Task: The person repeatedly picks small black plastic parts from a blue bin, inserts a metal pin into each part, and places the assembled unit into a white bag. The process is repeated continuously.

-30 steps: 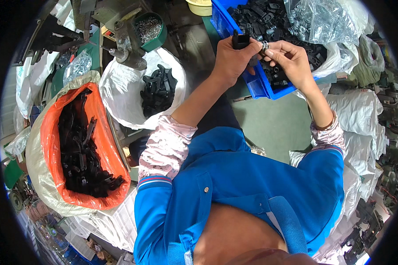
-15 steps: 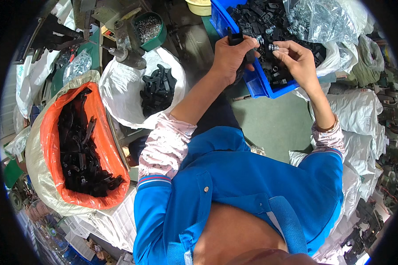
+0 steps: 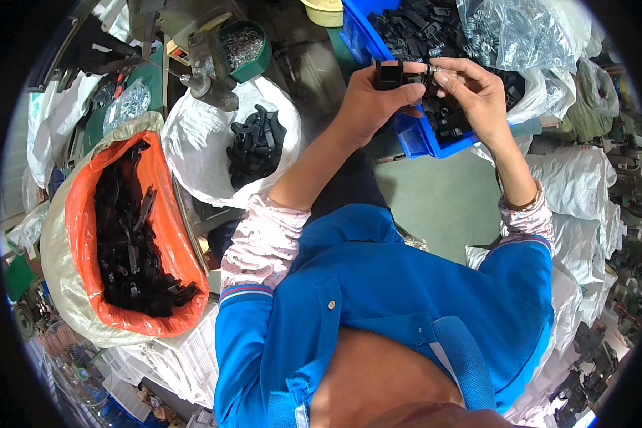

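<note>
My left hand (image 3: pixel 369 105) is closed around a black plastic part (image 3: pixel 389 75), its boxy end sticking up past the thumb. Close beside it, my right hand (image 3: pixel 478 98) pinches a small shiny metal spring (image 3: pixel 432 69) between thumb and fingertips. The spring is held against or right by the black part; fingers hide whether they touch. Both hands are above the near-left side of a blue bin (image 3: pixel 406 135). Inside the bin lie many black plastic pieces (image 3: pixel 424 30), with a heap of metal springs (image 3: pixel 480 44) by a clear plastic bag (image 3: pixel 524 36).
To the left, a white sack (image 3: pixel 192 143) and an orange-lined sack (image 3: pixel 78 235) hold black parts. A green tub (image 3: pixel 253 68) of small metal pieces stands near a machine (image 3: pixel 210 89). White bags (image 3: pixel 571 178) are piled at the right.
My left hand has turned the black part and lowered its upright end. My right hand has moved slightly left with the spring, bringing it up to the part.
</note>
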Action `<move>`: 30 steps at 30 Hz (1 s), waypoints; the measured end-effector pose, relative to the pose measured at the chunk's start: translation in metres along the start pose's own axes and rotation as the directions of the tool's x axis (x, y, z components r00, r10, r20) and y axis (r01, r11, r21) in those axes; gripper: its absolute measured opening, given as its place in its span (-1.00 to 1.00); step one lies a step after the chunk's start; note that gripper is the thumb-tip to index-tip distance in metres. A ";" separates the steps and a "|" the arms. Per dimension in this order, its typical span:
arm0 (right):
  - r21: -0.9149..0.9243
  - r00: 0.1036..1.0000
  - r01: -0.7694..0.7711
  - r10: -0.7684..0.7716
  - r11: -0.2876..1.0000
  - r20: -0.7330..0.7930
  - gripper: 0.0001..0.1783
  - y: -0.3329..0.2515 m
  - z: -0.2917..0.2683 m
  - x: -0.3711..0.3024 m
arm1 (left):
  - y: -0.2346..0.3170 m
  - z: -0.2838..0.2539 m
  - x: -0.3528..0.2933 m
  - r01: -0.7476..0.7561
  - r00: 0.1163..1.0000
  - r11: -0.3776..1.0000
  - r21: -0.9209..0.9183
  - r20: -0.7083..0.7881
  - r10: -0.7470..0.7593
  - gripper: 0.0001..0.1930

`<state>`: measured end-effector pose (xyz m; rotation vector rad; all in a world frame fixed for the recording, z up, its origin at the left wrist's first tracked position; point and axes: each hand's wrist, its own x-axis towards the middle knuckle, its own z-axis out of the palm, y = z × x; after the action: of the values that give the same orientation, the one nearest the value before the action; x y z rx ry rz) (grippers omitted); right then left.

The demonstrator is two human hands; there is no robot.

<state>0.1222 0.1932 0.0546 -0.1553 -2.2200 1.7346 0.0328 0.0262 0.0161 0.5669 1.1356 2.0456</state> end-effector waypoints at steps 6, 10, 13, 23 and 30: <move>0.040 0.994 0.003 -0.008 0.999 0.106 -0.77 -0.022 0.017 0.007 | 0.009 -0.018 -0.017 -0.102 0.991 0.994 0.049 -0.076 0.105 -0.72; -0.078 0.978 0.100 -0.083 0.992 0.191 -0.80 -0.034 0.037 0.015 | 0.011 -0.038 -0.027 -0.221 0.968 0.953 0.209 -0.072 0.240 -0.69; -0.183 0.951 0.211 -0.159 0.960 0.264 -0.83 -0.043 0.054 0.020 | 0.021 -0.045 -0.038 -0.246 0.957 0.935 0.254 -0.089 0.276 -0.68; -0.447 0.821 0.516 -0.272 0.730 0.502 -0.82 -0.066 0.112 0.037 | 0.035 -0.067 -0.077 -0.317 0.855 0.864 0.391 -0.276 0.439 -0.67; 0.169 0.955 -0.070 0.017 0.983 0.297 -0.64 -0.034 0.154 0.015 | 0.043 -0.083 -0.094 -0.495 0.742 0.811 0.311 -0.335 0.581 -0.74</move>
<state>0.0634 0.0458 0.0568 0.1044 -2.2566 2.0873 0.0226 -0.1058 0.0072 0.6324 1.5883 2.6660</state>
